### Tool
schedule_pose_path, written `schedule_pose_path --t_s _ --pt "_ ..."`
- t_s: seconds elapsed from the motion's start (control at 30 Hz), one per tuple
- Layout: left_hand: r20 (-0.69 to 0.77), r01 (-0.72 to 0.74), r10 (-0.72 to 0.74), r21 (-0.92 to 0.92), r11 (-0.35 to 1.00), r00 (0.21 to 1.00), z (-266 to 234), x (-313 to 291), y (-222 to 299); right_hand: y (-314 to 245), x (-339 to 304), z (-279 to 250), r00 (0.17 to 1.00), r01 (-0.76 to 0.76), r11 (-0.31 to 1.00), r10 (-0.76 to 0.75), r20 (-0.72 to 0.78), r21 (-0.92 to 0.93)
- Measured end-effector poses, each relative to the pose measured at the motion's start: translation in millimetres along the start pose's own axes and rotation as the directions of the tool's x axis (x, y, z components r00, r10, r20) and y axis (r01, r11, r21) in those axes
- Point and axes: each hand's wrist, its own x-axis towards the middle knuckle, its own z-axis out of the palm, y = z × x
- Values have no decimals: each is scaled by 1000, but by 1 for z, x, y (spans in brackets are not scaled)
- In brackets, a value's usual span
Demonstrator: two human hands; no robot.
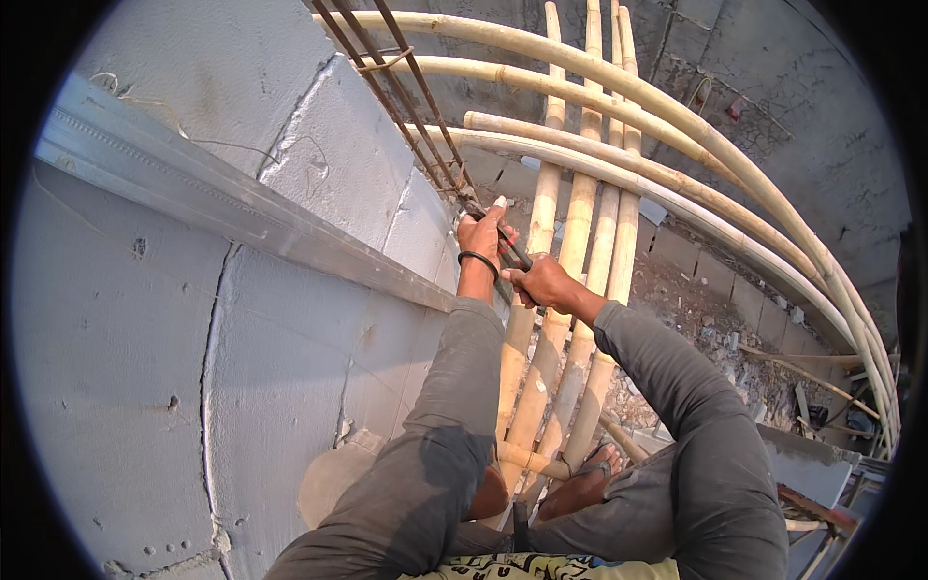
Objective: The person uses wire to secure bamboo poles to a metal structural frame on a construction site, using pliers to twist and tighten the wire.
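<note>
I see the left hand point(481, 244) and right hand point(549, 282) hold a dark tool point(518, 255), rods point(417, 77) at eleven o'clock, poles point(580, 211) at one.

no text, label, number or sign can be read for certain. the yellow cloth point(541, 567) at the lower edge bears dark, letter-like shapes, cut off by the frame, and the grey metal beam point(242, 215) carries a row of fine marks, too small to tell whether they are print.
</note>
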Motion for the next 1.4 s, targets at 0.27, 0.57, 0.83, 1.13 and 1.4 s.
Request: schedule_pose_path --t_s 0.27,0.57,0.83,1.13,1.4 --pt "-5 -51 51 -228 972 999 3 4 -12 0 0 -22 994 93 996 -92 65 -1" --pt "92 -65 73 -79 995 993 -12 4 -3 10 21 7 983 129 974 -150 106 189" --pt "40 34 -27 -177 984 999 6 -5 -2 4 2 -10 970 58 903 -152 191 425" --pt "44 54 -53 -29 998 998 -17 -1 0 -7 0 -2 964 -8 896 -111 242 444" --pt "-313 -141 195 186 972 930 4 40 -39 6 13 -10 969 245 968 -247 22 55"
